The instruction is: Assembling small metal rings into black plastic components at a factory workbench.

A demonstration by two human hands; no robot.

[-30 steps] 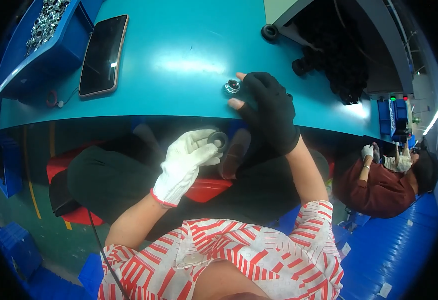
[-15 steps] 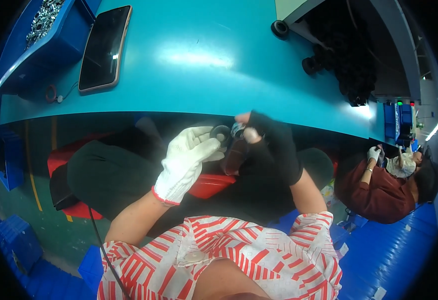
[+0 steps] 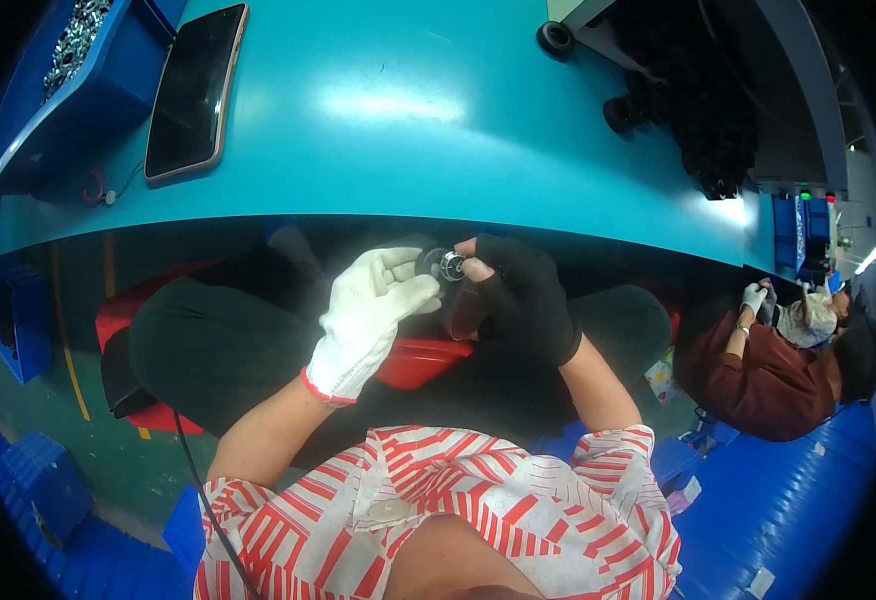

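Just on the person's side of the smooth turquoise tabletop (image 3: 388,180), the left hand (image 3: 363,308), wearing a white knitted glove (image 3: 338,355) with a red cuff edge, is grasping a dark, round, ring-like piece (image 3: 425,262) between thumb and fingers. Those fingers are hiding part of its outline. Also before the tabletop's near edge, the right hand (image 3: 518,295), wearing a black fingerless glove (image 3: 543,325), is pinching a shiny, silver-coloured, round piece (image 3: 452,265) between bare thumb and fingertip, holding it right up to the dark piece; whether one is sitting inside the other cannot be told. The right hand's remaining fingers are blending into darkness, so their curl cannot be told.

On the tabletop's left part, a black-screened phone (image 3: 193,95) with a pale pinkish rim is lying, and a small reddish ring (image 3: 94,187) is resting nearer the edge. At its far left, a blue plastic bin (image 3: 123,95), cut off by the picture's border, is holding small shiny pieces (image 3: 76,45). On its right, a heap of black pieces (image 3: 703,130) is merging into shadow. Beyond its right end, a co-worker in dark red (image 3: 763,385) is sitting; whatever that person is handling is showing too small to identify.
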